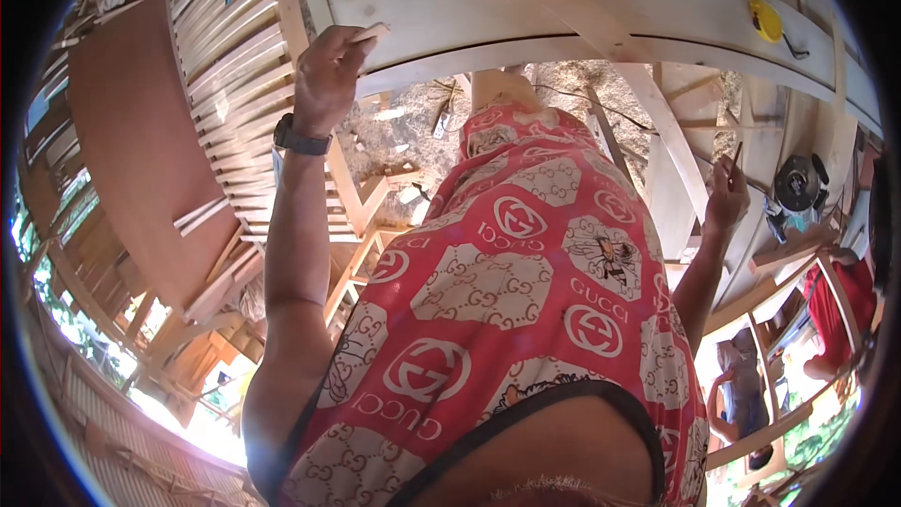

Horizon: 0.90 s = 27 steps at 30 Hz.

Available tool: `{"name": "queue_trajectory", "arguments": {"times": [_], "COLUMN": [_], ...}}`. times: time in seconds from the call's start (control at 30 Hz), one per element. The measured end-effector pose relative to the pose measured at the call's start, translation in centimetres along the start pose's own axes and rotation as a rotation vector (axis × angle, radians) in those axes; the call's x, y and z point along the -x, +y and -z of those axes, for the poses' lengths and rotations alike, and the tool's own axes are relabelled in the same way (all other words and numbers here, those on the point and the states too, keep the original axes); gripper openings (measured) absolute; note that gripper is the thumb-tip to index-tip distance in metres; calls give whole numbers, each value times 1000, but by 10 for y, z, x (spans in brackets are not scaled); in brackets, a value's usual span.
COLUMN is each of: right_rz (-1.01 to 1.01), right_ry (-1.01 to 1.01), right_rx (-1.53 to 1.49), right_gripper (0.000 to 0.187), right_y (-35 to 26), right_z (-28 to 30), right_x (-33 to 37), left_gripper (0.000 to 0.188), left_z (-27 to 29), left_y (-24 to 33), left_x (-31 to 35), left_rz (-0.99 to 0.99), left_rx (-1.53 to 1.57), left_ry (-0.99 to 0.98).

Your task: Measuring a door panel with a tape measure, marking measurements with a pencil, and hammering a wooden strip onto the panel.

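My left hand (324,75), with a dark watch on its wrist, is raised at the near edge of a pale wooden board (450,5). Its fingers and thumb pinch a small light wood piece (372,32), whose free end points right over the board. On the right side, my right hand (726,199) is held lower, apart from the board. Between its closed fingers a thin, dark, pencil-like stick (736,159) points up. A yellow tape measure (766,21) lies at the board's far right.
Rows of pale slats (230,84) and a brown panel (141,160) stand at left. A wooden strip (554,0) crosses the board diagonally. Wood scraps and shavings (394,122) litter the ground. At right are a black round tool (798,183) and a person in red (838,310).
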State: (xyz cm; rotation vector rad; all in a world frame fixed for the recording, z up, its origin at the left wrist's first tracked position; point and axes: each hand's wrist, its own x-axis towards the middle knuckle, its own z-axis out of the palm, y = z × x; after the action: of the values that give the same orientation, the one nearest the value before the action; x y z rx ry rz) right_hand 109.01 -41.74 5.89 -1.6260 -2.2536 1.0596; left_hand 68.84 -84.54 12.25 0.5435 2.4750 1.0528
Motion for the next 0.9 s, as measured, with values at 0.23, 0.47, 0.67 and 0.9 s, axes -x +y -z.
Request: {"name": "queue_trajectory", "arguments": {"times": [0.23,0.47,0.67,0.9], "right_rz": [64,69,41,-108], "right_ry": [-95,-190,-157,-234], "right_rx": [100,48,-11,123], "right_gripper": [33,35,35,35], "right_y": [-31,-22,-8,-14], "right_z": [-9,-6,-8,-10], "right_x": [-18,-10,-3,16], "left_gripper": [13,16,22,24], "left_z": [-30,-31,-34,-31], "left_y": [0,14,7,-1], "left_x": [20,27,21,13], "left_rz": [-378,-423,-492,-502], "left_rx": [-311,-400,-406,-386], "left_ry": [-112,-99,-137,-175]}}
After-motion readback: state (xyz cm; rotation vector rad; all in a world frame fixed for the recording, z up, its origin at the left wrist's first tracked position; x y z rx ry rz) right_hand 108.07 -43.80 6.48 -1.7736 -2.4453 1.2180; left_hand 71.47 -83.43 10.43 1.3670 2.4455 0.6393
